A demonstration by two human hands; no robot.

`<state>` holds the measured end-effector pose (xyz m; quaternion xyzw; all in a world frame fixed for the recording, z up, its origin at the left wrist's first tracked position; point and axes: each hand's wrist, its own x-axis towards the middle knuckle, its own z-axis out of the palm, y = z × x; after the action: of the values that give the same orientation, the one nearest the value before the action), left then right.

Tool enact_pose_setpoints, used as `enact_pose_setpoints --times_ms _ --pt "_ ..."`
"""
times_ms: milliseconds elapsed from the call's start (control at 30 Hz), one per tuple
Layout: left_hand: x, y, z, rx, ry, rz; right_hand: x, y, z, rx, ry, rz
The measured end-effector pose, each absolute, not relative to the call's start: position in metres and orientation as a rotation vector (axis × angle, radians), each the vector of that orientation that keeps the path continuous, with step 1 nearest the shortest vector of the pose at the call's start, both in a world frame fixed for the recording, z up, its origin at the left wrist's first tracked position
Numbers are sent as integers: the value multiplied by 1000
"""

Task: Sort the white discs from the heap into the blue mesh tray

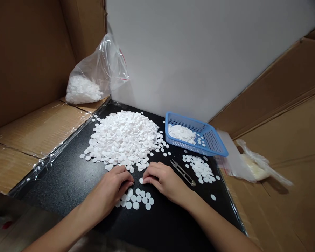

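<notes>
A large heap of small white discs (126,136) lies on the black table (65,182). At the heap's near edge, my left hand (118,180) has its fingers curled together, and what they hold, if anything, is hidden. My right hand (162,178) pinches a single white disc (141,180) at its left edge. Below and between both hands, a loose group of discs (139,198) is spread flat, partly covered by my left hand. Small metal snips (183,172) lie right of my right hand, beside a smaller cluster of discs (201,168).
A blue basket (217,143) holding white discs stands at the back right. A clear bag of white pieces (84,90) rests on cardboard at the back left. Plastic bags (254,168) lie right of the table. A grey wall (178,59) rises behind.
</notes>
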<state>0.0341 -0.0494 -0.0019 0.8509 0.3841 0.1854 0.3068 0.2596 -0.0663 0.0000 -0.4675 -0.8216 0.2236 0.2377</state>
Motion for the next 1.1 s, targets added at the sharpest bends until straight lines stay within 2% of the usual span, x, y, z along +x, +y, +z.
enact_pose_setpoints --times_ms 300,733,900,1100 --pt "34 -47 -7 2233 1044 713 258 -66 4 -1269 -2103 879" --pt "34 -45 -10 2304 1094 708 257 -66 10 -1279 -2025 1000" --pt "37 -45 -10 2390 1054 748 263 -65 21 -1513 -1853 1148" --pt "37 -48 -8 2426 1013 670 264 -66 19 -1518 -2035 936"
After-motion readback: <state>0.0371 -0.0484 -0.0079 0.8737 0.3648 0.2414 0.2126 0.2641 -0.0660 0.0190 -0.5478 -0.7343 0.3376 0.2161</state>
